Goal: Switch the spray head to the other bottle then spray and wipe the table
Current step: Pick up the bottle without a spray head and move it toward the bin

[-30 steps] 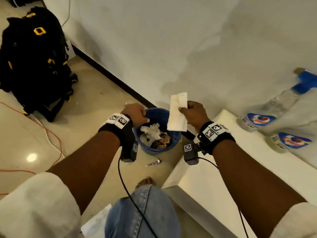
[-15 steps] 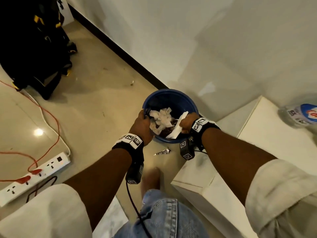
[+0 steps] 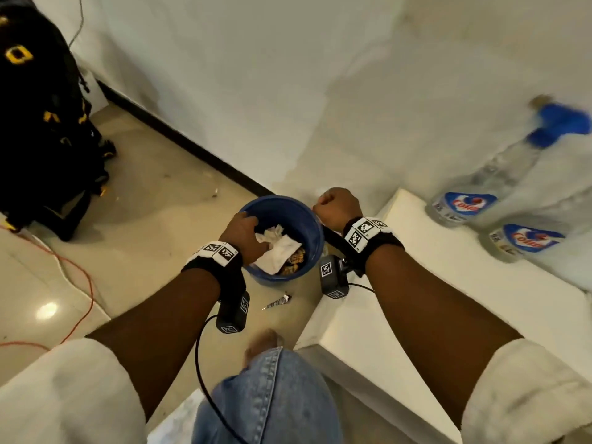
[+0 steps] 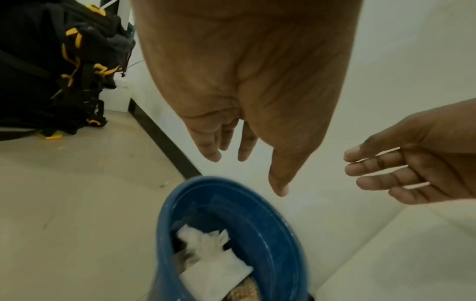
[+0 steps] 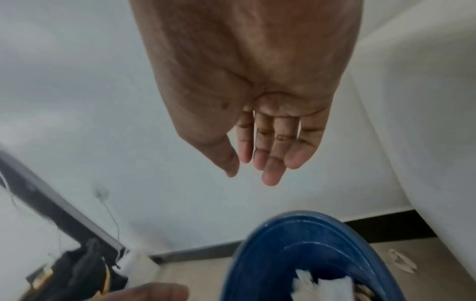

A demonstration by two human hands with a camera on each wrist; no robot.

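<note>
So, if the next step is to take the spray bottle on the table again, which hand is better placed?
Probably the right hand: it is empty and nearer the spray bottle on the table. The left hand, also empty, hangs over the blue bin, farther away.

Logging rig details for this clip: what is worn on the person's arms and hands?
Both hands are bare: left hand, right hand. Each wrist carries a black band topped with white square-coded markers. A black camera box hangs under each wrist, trailing a thin black cable. White sleeves are rolled up the arms.
</note>
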